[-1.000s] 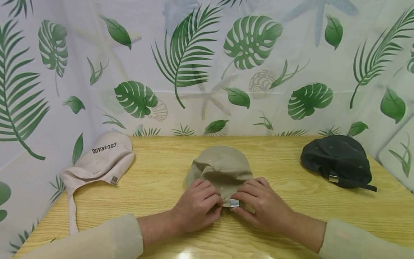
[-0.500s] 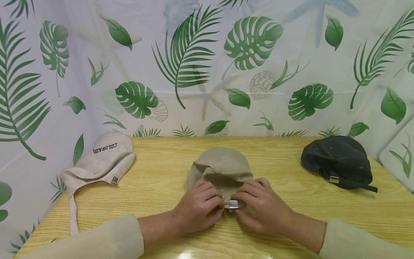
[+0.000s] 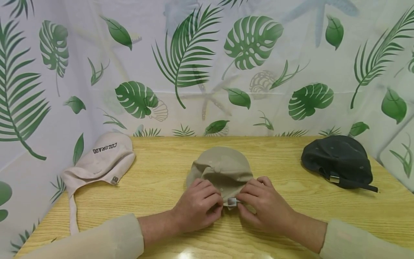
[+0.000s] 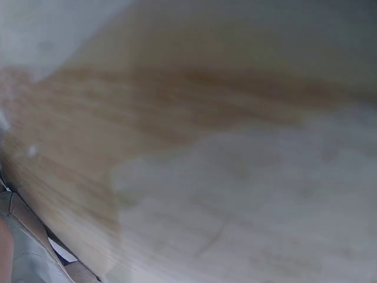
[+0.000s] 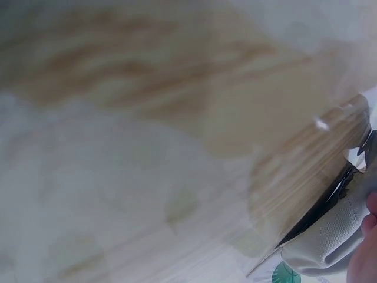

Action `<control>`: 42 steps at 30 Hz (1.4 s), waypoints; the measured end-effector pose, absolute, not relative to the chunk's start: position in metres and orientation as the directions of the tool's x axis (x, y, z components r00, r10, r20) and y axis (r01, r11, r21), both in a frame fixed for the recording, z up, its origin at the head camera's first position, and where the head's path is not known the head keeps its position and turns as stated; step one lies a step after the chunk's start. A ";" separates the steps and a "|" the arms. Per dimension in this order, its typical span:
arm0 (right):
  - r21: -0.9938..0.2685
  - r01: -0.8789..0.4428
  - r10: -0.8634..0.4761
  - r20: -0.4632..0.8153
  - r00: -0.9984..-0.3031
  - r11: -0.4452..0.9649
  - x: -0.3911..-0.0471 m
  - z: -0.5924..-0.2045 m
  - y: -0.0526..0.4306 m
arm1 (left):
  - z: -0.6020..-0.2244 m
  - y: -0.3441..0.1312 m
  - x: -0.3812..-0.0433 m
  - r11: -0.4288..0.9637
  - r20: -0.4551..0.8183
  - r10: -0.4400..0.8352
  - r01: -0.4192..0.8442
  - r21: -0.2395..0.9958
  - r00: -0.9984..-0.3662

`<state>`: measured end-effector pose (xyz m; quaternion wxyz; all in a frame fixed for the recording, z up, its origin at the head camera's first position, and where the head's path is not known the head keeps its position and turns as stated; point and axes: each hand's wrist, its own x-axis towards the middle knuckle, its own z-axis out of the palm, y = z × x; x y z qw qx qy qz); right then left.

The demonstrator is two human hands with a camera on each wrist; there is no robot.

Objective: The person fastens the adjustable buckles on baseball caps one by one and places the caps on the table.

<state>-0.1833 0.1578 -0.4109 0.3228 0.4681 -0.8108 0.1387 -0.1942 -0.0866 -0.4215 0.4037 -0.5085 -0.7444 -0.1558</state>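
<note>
Three baseball caps sit on the bench (image 3: 278,158), and the khaki cap (image 3: 224,156) lies at the middle, close to the person, its back edge turned inward, presumably so that both hands can meet at its metal buckle (image 3: 232,202). The left hand (image 3: 200,205) pinches the back edge just left of the buckle and the right hand (image 3: 268,203) pinches the strap just right of it; holding from both sides probably keeps the limp, sagging fabric steady. The pale COLORADO cap (image 3: 106,160) at left and the black cap (image 3: 337,158) at right stand well apart, which seems to leave elbow room. Curled fingers cover most of the strap, so how it runs through the buckle cannot be told; both thumbs are partly hidden. The pale cap's loose strap (image 3: 72,212) disappears behind the left sleeve (image 3: 119,232). Both wrist views are mostly blur and glare, with only slivers of skin and fabric at their edges.
</note>
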 end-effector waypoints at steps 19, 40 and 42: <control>0.091 -0.904 -0.696 0.671 -0.255 0.419 -0.184 -0.411 0.153 | -0.422 -0.086 -0.194 0.425 0.751 0.638 0.892 -0.155 -0.174; 0.077 -0.941 -0.722 0.662 -0.200 0.331 -0.185 -0.410 0.153 | -0.423 -0.084 -0.194 0.419 0.741 0.659 0.882 -0.218 -0.130; 0.075 -0.940 -0.720 0.664 -0.202 0.333 -0.185 -0.411 0.153 | -0.423 -0.084 -0.194 0.420 0.741 0.658 0.882 -0.216 -0.132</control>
